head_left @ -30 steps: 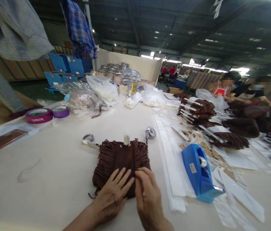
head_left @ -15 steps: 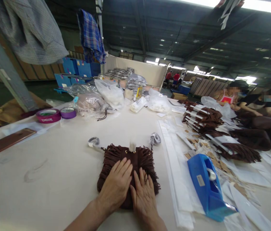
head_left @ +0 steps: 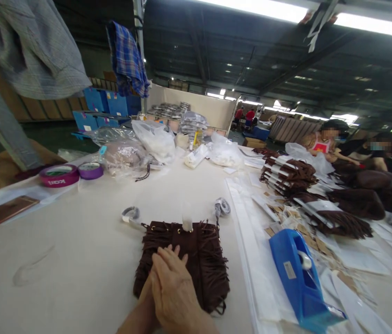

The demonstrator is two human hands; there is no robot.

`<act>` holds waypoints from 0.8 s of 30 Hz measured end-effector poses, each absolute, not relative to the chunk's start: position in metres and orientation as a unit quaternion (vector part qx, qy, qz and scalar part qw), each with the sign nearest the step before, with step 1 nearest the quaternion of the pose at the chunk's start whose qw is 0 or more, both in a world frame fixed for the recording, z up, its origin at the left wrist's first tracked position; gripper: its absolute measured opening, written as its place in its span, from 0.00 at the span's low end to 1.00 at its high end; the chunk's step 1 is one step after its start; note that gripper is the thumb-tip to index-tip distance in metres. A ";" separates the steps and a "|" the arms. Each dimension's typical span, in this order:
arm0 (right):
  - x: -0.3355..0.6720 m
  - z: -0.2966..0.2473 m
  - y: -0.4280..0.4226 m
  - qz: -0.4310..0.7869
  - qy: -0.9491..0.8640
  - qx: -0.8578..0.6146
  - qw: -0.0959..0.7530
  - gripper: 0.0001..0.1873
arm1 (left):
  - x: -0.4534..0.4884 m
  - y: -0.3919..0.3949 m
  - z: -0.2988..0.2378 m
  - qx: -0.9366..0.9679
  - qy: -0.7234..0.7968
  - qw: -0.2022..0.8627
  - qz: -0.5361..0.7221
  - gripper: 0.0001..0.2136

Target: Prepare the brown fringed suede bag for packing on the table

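Observation:
A dark brown fringed bag (head_left: 201,260) lies flat on the pale table in front of me, gold eyelets along its top edge. White wrapping (head_left: 187,224) stands up at its top middle. At its two upper corners, wrapped strap coils, one on the left (head_left: 131,213) and one on the right (head_left: 223,208), rest on the table. My right hand (head_left: 177,287) lies flat across my left hand (head_left: 146,293), fingers stretched out. The left hand presses on the bag's left half; mostly covered, it shows its fingertips and wrist. Neither hand grips anything.
A blue tape dispenser (head_left: 295,278) stands right, beside white sheets (head_left: 248,241). Stacked brown fringed pieces (head_left: 288,174) lie beyond. Tape rolls (head_left: 59,176) and a phone (head_left: 4,215) are left; plastic bags (head_left: 154,141) lie at the back. Two people sit at far right.
My right hand has moved left off the bag's right half and onto my left hand. The left hand has slid slightly down and left. The camera view has shifted a little.

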State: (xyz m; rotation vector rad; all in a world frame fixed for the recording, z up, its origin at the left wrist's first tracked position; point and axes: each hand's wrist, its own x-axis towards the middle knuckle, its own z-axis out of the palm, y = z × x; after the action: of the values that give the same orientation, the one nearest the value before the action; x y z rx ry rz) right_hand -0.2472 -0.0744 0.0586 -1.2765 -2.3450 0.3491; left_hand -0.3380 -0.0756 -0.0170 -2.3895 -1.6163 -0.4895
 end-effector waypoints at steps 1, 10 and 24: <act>-0.244 0.059 -0.065 0.140 -0.854 -0.454 0.211 0.22 | -0.337 -0.076 -0.017 -0.812 -0.550 0.106 -0.164 0.22; -0.133 0.005 -0.039 -0.061 -0.633 -0.759 0.139 0.25 | -0.344 -0.071 -0.004 -0.820 -0.525 0.156 -0.165 0.26; -0.193 0.005 -0.016 0.074 -0.756 -0.628 0.169 0.29 | -0.343 -0.070 -0.001 -0.830 -0.518 0.147 -0.145 0.25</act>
State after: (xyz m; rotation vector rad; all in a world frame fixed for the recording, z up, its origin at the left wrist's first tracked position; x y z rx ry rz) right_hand -0.1934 -0.0160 0.0048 -1.7851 -2.1495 0.2102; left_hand -0.3429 -0.0699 -0.0006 -2.3896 -1.4904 -0.4159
